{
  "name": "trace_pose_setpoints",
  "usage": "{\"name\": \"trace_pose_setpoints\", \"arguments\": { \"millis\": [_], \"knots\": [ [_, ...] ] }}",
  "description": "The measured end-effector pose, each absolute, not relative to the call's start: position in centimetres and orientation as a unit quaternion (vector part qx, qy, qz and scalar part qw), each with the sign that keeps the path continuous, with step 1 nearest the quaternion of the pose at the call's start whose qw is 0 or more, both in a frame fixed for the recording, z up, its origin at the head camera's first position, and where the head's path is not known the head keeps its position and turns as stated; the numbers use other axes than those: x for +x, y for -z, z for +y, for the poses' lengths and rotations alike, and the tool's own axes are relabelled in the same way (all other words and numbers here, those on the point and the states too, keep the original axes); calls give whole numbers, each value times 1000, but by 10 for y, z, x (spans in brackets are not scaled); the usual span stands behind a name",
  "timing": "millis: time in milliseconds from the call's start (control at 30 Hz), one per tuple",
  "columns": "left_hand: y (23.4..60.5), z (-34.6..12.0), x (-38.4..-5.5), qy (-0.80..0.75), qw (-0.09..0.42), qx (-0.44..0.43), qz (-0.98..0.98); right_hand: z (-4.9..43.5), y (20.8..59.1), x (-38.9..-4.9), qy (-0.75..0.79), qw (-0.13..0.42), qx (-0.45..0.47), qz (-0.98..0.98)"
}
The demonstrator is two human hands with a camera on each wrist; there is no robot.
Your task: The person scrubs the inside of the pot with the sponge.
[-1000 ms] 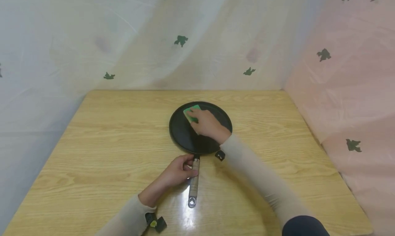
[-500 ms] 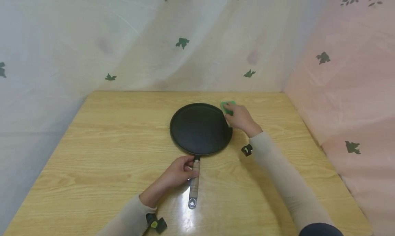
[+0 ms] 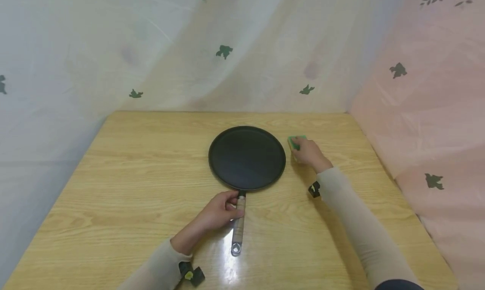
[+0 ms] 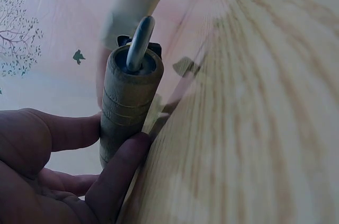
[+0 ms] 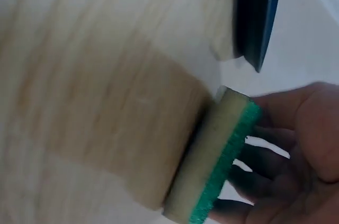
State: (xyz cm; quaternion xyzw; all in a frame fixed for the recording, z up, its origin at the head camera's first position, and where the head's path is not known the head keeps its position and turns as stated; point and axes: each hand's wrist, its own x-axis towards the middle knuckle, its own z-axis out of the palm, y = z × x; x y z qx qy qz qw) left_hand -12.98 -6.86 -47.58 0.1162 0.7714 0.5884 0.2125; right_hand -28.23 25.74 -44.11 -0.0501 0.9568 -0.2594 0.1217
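A flat black round pan (image 3: 247,158) lies on the wooden table with its handle (image 3: 238,227) toward the person. My left hand (image 3: 221,210) holds that handle between thumb and fingers near the pan's edge. In the left wrist view the wood-coloured handle (image 4: 130,94) ends in a metal hanging loop (image 4: 140,44). To the right of the pan, my right hand (image 3: 310,153) grips a sponge (image 3: 295,142) with a green scouring side up. The right wrist view shows the sponge (image 5: 214,155) close over the tabletop, its yellowish side facing the wood.
The light wooden table (image 3: 132,176) reaches back to a pale curtain (image 3: 170,50) with printed birds. A pinkish curtain (image 3: 435,113) borders the right side. In the right wrist view the pan's rim (image 5: 258,17) stands near the sponge.
My right hand has carried the sponge from the pan's surface over its right edge to the table beside it. The left hand and the pan have stayed in place.
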Motion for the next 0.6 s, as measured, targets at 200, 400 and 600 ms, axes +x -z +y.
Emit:
{"name": "trace_pose_setpoints", "arguments": {
  "millis": [200, 400, 600],
  "knots": [
    [475, -72, -129, -593, 212, 113, 768, 257, 447, -281, 237, 162, -107, 952],
    [473, -72, -127, -593, 213, 105, 769, 253, 453, -280, 213, 143, -136, 957],
    [471, -72, -129, -589, 211, 101, 773, 255, 457, -283, 217, 113, -137, 960]
  ]
}}
